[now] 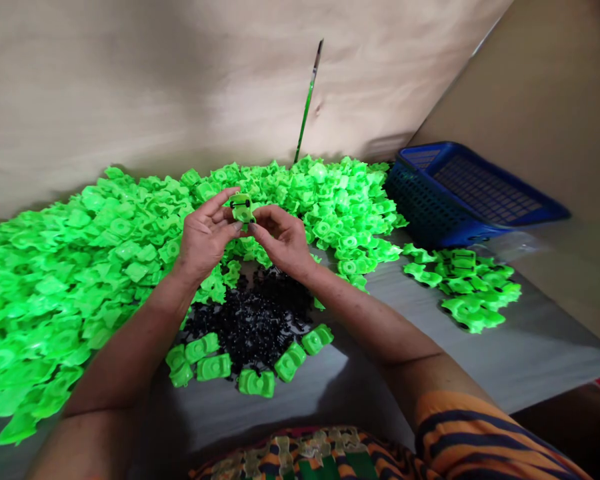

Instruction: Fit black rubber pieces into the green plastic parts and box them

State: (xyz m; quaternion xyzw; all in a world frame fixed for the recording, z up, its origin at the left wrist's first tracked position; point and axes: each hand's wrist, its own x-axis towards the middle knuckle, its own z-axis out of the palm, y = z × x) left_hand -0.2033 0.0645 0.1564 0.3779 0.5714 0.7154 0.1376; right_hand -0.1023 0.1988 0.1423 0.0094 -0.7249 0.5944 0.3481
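Hands [203, 237] [285, 243]: nearly closed, pinching green car shell [242, 208]
Green pile [95, 253]: heaped behind and left, partly hidden by hands
Black parts [260, 320]: strewn nearer
Blue basket [435, 207]: standing right

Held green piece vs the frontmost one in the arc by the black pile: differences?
The held piece is up in the left hand and right hand; the frontmost piece lies on the table. The held piece shows a black bar; the frontmost piece shows none. Both are bright green.
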